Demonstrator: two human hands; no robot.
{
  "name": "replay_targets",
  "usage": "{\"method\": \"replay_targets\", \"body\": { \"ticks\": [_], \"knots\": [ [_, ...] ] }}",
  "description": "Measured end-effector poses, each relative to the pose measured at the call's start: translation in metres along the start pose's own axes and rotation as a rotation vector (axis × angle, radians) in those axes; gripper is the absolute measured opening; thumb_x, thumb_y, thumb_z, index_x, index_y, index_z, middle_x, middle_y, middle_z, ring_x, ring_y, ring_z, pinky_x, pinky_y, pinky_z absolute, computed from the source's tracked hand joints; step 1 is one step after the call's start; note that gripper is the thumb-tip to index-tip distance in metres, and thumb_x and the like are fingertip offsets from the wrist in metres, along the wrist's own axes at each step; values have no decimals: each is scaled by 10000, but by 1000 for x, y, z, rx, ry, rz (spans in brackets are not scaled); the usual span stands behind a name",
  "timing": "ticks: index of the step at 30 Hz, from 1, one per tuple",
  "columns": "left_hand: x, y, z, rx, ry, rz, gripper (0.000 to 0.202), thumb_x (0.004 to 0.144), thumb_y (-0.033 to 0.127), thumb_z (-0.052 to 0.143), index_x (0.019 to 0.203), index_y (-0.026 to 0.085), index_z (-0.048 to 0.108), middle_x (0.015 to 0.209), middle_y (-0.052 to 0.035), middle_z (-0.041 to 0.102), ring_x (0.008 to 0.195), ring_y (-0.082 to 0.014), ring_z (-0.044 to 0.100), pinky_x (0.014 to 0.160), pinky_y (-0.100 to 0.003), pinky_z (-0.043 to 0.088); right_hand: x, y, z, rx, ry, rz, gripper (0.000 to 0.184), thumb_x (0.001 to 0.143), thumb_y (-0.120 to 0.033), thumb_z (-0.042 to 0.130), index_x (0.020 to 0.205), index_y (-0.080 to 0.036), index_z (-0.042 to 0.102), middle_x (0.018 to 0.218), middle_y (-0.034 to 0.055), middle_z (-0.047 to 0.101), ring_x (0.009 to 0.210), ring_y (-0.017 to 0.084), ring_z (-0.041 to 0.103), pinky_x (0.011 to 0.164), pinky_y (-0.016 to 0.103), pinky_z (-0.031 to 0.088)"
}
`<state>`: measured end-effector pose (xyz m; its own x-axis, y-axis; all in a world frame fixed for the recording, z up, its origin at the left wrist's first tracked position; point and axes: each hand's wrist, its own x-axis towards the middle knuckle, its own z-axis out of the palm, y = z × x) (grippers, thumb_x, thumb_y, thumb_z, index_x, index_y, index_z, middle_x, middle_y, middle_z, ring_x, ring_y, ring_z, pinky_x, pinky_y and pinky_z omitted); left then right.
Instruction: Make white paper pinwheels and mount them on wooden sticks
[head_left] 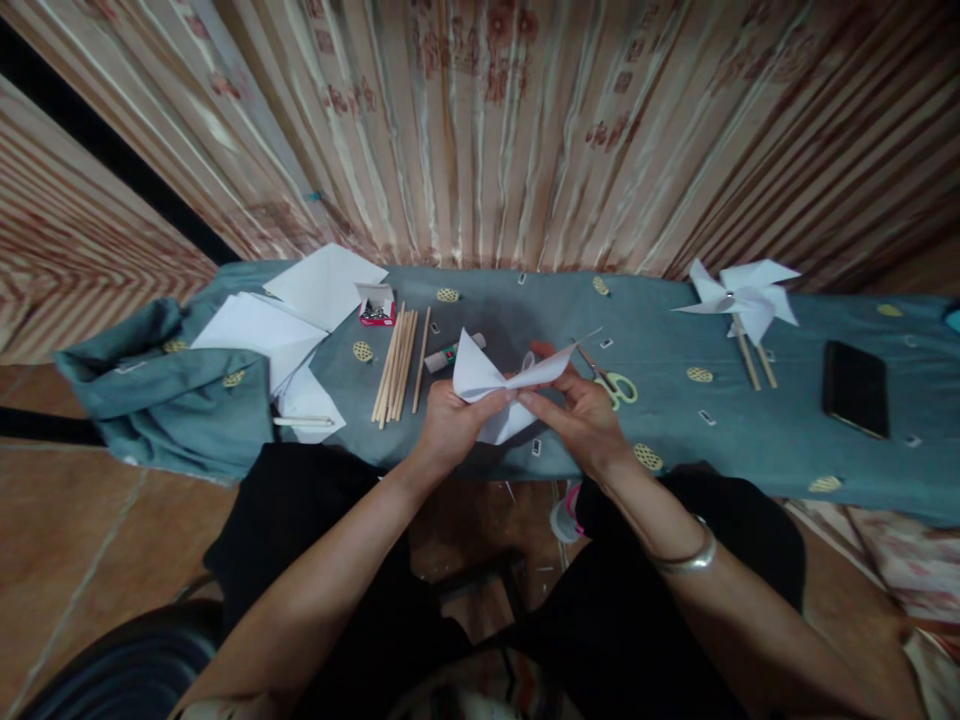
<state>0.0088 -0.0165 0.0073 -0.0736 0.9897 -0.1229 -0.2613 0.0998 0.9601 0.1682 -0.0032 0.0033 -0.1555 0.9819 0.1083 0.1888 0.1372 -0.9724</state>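
Between my hands, above the cloth, is a white paper pinwheel [480,368] with its points folded in toward the middle. My left hand [452,420] grips its left side, thumb pressed near the centre. From the other side my right hand [583,410] pinches it, its thumb meeting the left one at the middle. Fingers behind the paper are partly hidden. Just behind the left hand lies a glue stick [442,358]. Scissors [616,388] with pale green handles rest close to the right hand.
Wooden sticks [396,365] lie left of centre, beside a small red box [376,305] of metal pins. White paper sheets [262,335] and a pen [304,422] are farther left. Finished pinwheels [750,295] on sticks and a black phone [855,390] lie right. A curtain [510,130] hangs behind.
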Motion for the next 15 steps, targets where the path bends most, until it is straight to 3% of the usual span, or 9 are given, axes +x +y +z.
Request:
{"method": "replay_targets", "body": {
  "ticks": [10,15],
  "knots": [
    [-1,0,-3,55,24,-19,296,530,328,837,745,140,760,703,-41,730,612,-153,621,609,-268,504,-1,-1,6,24,20,-12,84,725,-322,691,754,-245,705,1327,23,582,1265,249,500,1123,449,302],
    [0,0,-5,49,18,-26,274,526,331,831,722,155,759,712,-41,733,642,-167,631,631,-279,509,-1,-1,6,-8,1,-2,159,742,-314,678,878,-253,733,1332,37,577,1266,250,494,1113,463,316]
  ]
}}
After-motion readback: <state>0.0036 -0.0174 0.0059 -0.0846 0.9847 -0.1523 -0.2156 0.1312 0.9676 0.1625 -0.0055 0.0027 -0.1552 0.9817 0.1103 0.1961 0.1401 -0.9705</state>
